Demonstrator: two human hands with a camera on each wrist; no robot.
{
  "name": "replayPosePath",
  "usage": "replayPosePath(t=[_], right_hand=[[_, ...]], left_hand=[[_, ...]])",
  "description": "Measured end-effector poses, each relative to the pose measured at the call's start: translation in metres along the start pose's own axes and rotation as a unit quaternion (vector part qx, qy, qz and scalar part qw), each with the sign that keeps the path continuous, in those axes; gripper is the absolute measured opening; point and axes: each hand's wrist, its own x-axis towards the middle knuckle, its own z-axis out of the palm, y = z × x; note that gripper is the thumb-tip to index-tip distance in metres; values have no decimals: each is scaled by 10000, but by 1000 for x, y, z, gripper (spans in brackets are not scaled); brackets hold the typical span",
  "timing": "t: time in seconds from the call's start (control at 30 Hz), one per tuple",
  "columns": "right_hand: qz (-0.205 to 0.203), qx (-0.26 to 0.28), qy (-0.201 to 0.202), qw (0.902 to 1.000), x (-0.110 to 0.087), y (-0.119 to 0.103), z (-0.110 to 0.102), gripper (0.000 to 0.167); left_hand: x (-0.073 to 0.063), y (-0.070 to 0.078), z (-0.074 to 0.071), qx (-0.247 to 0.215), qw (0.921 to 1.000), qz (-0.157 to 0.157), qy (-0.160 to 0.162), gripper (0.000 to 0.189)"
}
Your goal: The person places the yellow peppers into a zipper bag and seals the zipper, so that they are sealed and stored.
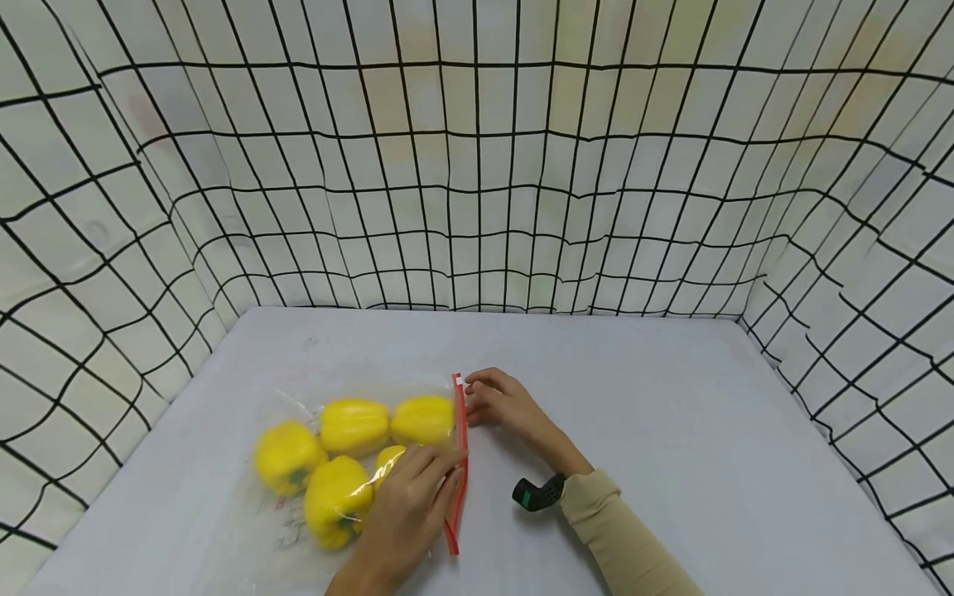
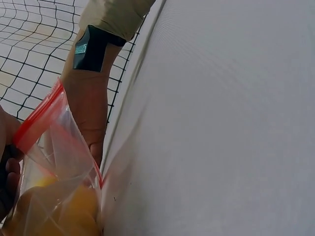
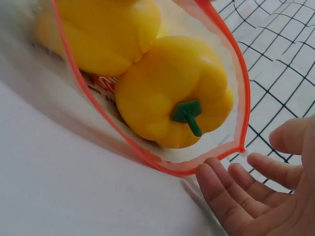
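The left hand [image 1: 410,511] pinches the red rim [image 1: 462,418] of a clear bag [image 1: 289,531]; the right hand [image 1: 510,407], fingers loosely parted, hovers by the rim's far end (whether it touches, I can't tell). Yellow peppers [image 1: 354,426] crowd inside, one green stem [image 3: 188,114] facing the gaping mouth. The bag lies nearer the table's [image 1: 671,414] left edge than its right.

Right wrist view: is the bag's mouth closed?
No, the red-rimmed bag gapes wide, with a yellow pepper and its green stem visible through the opening.
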Motion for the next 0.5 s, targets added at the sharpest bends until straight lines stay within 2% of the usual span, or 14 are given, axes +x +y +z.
replayPosePath(t=[0.1,0.3,0.5], right_hand=[[187,-103,29,9998,0,-1,-1,41],[605,-693,-194,9956,1,-2,1,53],[516,-927,-86,9943,3,0,5,42]], left_hand=[[0,1,0,-117,9999,83,-78,28],[0,2,0,-212,9995,152,-156,28],[-1,4,-2,-81,9994,191,-294,27]])
